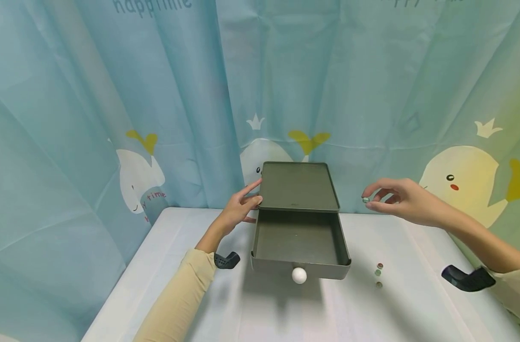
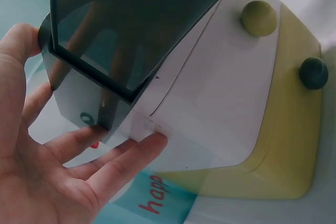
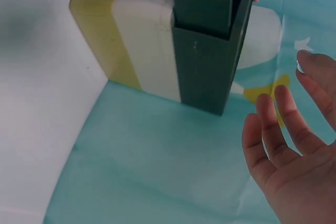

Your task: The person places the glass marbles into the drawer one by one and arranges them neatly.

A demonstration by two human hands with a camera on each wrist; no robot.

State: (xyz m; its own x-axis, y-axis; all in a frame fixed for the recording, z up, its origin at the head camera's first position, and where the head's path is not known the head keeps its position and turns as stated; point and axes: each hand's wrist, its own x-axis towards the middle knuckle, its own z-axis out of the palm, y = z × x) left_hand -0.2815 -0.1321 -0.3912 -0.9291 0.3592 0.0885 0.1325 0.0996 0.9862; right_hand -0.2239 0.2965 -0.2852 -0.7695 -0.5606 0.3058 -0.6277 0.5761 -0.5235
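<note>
Head view: left hand [image 1: 238, 209] rests flat-fingered on the drawer box [image 1: 298, 186]; right hand [image 1: 399, 199] pinches a bead [image 1: 365, 200].

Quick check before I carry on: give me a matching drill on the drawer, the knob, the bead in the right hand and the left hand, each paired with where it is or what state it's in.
Things:
1. drawer
2. knob
3. bead
4. left hand

Places or states:
A. pinched in the right hand's fingertips
B. pulled open, nothing visible inside
C. resting against the cabinet's left side
D. white, on the drawer's front

Pairs: 1-B, 2-D, 3-A, 4-C
</note>
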